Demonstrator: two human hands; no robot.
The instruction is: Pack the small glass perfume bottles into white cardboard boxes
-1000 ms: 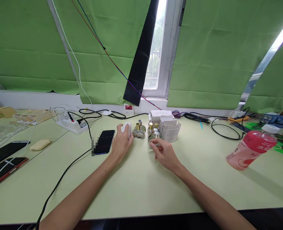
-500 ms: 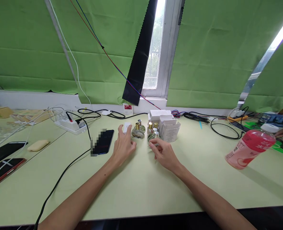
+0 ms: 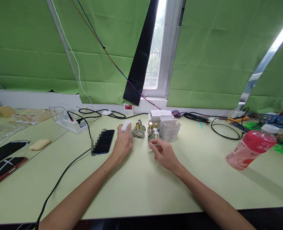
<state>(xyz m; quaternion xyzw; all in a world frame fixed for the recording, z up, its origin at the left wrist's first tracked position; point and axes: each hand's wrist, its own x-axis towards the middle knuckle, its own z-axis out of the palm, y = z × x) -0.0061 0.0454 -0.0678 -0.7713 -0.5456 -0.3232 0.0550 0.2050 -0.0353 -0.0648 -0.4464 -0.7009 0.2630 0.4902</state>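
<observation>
- Your right hand (image 3: 165,153): palm down, fingers curled beside four clustered bottles (image 3: 150,127), counted by caps; whether they grip one, you cannot tell from this view.
- Your left hand (image 3: 122,143): arched, fingers and thumb clasping one white box (image 3: 126,126) — just left of two capped bottles (image 3: 137,132).
- Behind: at least three cartons (image 3: 170,131).

six small capped bottles (image 3: 138,132), three phones (image 3: 105,142), one pink drink bottle (image 3: 250,148)

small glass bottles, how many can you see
6 visible: two small bottles just right of the left hand, four capped bottles beyond the right hand. More may be hidden behind that hand or the boxes.
</observation>
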